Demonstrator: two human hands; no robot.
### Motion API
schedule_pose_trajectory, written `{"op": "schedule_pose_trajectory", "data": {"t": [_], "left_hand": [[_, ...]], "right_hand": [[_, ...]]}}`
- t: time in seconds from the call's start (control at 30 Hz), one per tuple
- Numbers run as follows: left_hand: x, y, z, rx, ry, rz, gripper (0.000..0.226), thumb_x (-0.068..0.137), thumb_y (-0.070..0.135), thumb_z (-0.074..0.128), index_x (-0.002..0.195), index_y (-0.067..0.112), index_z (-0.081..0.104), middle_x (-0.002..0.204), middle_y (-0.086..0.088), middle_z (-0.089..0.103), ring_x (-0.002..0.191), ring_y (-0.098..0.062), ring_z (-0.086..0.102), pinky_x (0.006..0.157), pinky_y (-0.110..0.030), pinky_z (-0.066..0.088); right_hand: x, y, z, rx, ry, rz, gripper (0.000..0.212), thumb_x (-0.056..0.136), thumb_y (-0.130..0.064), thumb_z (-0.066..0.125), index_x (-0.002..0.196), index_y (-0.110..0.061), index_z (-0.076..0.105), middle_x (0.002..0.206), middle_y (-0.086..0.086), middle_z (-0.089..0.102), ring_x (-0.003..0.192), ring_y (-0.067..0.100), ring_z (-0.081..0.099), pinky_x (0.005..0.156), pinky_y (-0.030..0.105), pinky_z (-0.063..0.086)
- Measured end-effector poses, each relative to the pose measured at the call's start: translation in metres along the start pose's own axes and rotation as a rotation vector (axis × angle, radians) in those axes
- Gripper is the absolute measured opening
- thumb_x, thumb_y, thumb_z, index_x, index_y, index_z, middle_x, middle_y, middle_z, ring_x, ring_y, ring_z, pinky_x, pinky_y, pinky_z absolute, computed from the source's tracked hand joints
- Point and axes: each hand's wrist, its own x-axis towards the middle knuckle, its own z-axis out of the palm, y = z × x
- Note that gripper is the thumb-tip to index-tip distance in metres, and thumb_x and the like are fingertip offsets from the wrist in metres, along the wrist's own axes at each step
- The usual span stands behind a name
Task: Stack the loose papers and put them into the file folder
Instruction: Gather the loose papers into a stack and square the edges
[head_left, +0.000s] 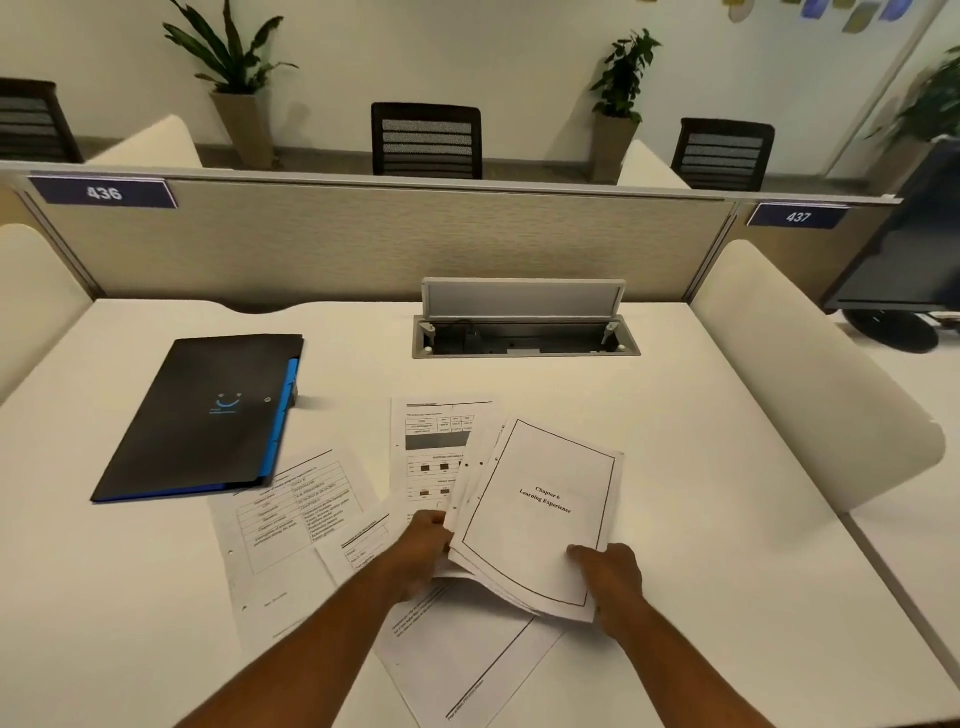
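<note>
A small stack of papers, its top sheet titled "Chapter 6 Learning Experience", is lifted off the white desk. My right hand grips its lower right corner, thumb on top. My left hand holds the stack's lower left edge. Loose sheets still lie on the desk: one with a table at the left, one with charts behind the stack, a small slip, and a page under my forearms. The black file folder with blue tabs lies closed at the left.
An open cable tray with its raised lid sits in the desk at the back centre. A fabric partition closes off the far edge. White side dividers flank the desk. A monitor stands on the neighbouring desk at the right.
</note>
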Motion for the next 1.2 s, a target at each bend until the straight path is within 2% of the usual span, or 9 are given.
{"op": "schedule_pose_trajectory", "data": {"t": [0.17, 0.33, 0.43, 0.53, 0.67, 0.77, 0.93, 1.03, 1.2], "left_hand": [[-0.011, 0.006, 0.002, 0.212, 0.046, 0.034, 0.049, 0.097, 0.045, 0.046, 0.136, 0.016, 0.043, 0.136, -0.003, 0.047, 0.124, -0.026, 0.046, 0.105, -0.045, 0.037], [-0.008, 0.001, 0.004, 0.354, 0.038, 0.132, 0.048, 0.087, 0.007, 0.067, 0.13, 0.016, 0.046, 0.121, -0.003, 0.056, 0.104, -0.021, 0.053, 0.086, -0.034, 0.05], [-0.01, -0.001, 0.003, 0.353, 0.04, 0.172, 0.053, 0.086, 0.004, 0.066, 0.134, 0.016, 0.046, 0.131, -0.005, 0.056, 0.109, -0.021, 0.055, 0.097, -0.036, 0.049], [-0.016, -0.001, -0.001, 0.33, 0.017, 0.233, 0.059, 0.09, 0.006, 0.063, 0.142, 0.017, 0.038, 0.137, 0.008, 0.042, 0.121, -0.017, 0.045, 0.107, -0.034, 0.037], [-0.022, -0.003, -0.007, 0.303, 0.008, 0.333, 0.065, 0.093, 0.015, 0.061, 0.149, 0.023, 0.028, 0.15, 0.006, 0.033, 0.141, -0.021, 0.029, 0.116, -0.04, 0.026], [-0.026, -0.002, -0.009, 0.265, -0.054, 0.37, 0.048, 0.093, 0.021, 0.061, 0.135, 0.033, 0.043, 0.142, 0.008, 0.048, 0.132, -0.02, 0.044, 0.111, -0.043, 0.038], [-0.035, 0.022, -0.002, 0.252, 0.097, 0.525, 0.041, 0.091, 0.006, 0.059, 0.127, 0.024, 0.048, 0.119, 0.01, 0.06, 0.104, -0.005, 0.059, 0.081, -0.018, 0.052], [-0.048, 0.047, 0.006, 0.21, 0.185, 0.677, 0.037, 0.093, 0.018, 0.06, 0.128, 0.022, 0.05, 0.12, 0.005, 0.062, 0.108, -0.011, 0.06, 0.091, -0.031, 0.053], [-0.064, 0.072, 0.013, 0.17, 0.213, 0.81, 0.025, 0.099, 0.034, 0.047, 0.122, 0.026, 0.053, 0.11, 0.009, 0.064, 0.102, -0.01, 0.062, 0.085, -0.026, 0.053]], "right_hand": [[0.006, 0.001, -0.008, -0.188, -0.044, -0.045, 0.04, 0.063, -0.023, 0.072, 0.1, -0.009, 0.068, 0.093, 0.01, 0.072, 0.086, 0.032, 0.07, 0.079, 0.047, 0.063], [0.005, 0.0, -0.01, -0.27, -0.086, -0.11, 0.036, 0.065, -0.022, 0.068, 0.099, -0.01, 0.07, 0.092, 0.005, 0.074, 0.084, 0.025, 0.071, 0.082, 0.041, 0.061], [0.002, -0.004, -0.011, -0.197, -0.098, -0.123, 0.032, 0.072, -0.023, 0.072, 0.102, -0.01, 0.071, 0.093, 0.004, 0.075, 0.085, 0.024, 0.072, 0.082, 0.039, 0.061], [0.007, -0.01, -0.016, -0.033, -0.151, -0.149, 0.055, 0.062, -0.039, 0.081, 0.11, -0.013, 0.07, 0.1, 0.002, 0.077, 0.092, 0.024, 0.074, 0.089, 0.042, 0.06], [0.003, -0.032, -0.027, 0.231, -0.351, -0.111, 0.042, 0.078, -0.01, 0.083, 0.117, -0.004, 0.068, 0.107, 0.012, 0.078, 0.1, 0.033, 0.074, 0.094, 0.048, 0.057], [-0.003, -0.046, -0.031, 0.287, -0.429, -0.203, 0.042, 0.08, 0.006, 0.075, 0.12, -0.003, 0.067, 0.112, 0.016, 0.076, 0.104, 0.037, 0.073, 0.098, 0.054, 0.055], [-0.015, -0.065, -0.032, 0.282, -0.381, -0.387, 0.043, 0.082, 0.005, 0.075, 0.122, -0.008, 0.067, 0.113, 0.009, 0.077, 0.106, 0.031, 0.073, 0.092, 0.046, 0.058], [-0.026, -0.077, -0.03, 0.346, -0.353, -0.467, 0.047, 0.082, 0.001, 0.077, 0.126, -0.01, 0.064, 0.114, 0.005, 0.076, 0.102, 0.025, 0.074, 0.084, 0.036, 0.059], [-0.044, -0.101, -0.025, 0.479, -0.312, -0.546, 0.043, 0.082, 0.006, 0.074, 0.121, -0.01, 0.065, 0.111, 0.005, 0.077, 0.098, 0.021, 0.074, 0.087, 0.036, 0.057]]}}
